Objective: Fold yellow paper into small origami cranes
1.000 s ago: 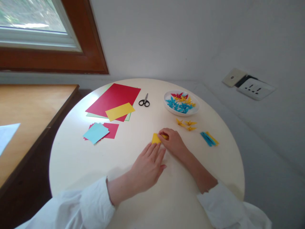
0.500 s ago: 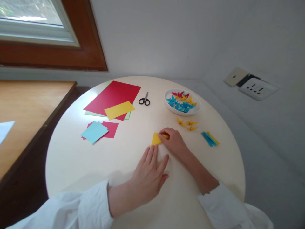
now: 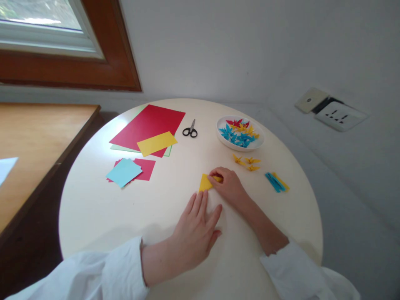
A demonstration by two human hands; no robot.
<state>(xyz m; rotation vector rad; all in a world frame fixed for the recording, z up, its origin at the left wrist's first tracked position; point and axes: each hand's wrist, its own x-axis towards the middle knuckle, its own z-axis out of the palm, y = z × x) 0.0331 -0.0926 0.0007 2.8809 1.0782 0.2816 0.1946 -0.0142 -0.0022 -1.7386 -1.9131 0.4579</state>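
Observation:
A small piece of folded yellow paper (image 3: 204, 182) lies on the white round table in front of me. My left hand (image 3: 196, 233) is flat with its fingers stretched out, the fingertips resting on the paper's near edge. From the right, my right hand (image 3: 229, 185) pinches the paper between thumb and fingers; its fingers cover part of the fold. Beyond that hand sit three yellow folded paper cranes (image 3: 250, 161). To the right are narrow folded blue strips (image 3: 275, 182) beside a yellow strip (image 3: 281, 181).
A white round dish (image 3: 233, 146) holds several red, yellow and blue paper cranes. Black-handled scissors (image 3: 190, 131) lie left of it. Red sheets (image 3: 150, 125), a yellow rectangle (image 3: 156, 144) and light blue squares (image 3: 124, 173) are at the left. A wall socket (image 3: 340, 116) is at right.
The view has shifted very slightly. Both hands stay in the same pose on the yellow paper, and nothing else has visibly moved.

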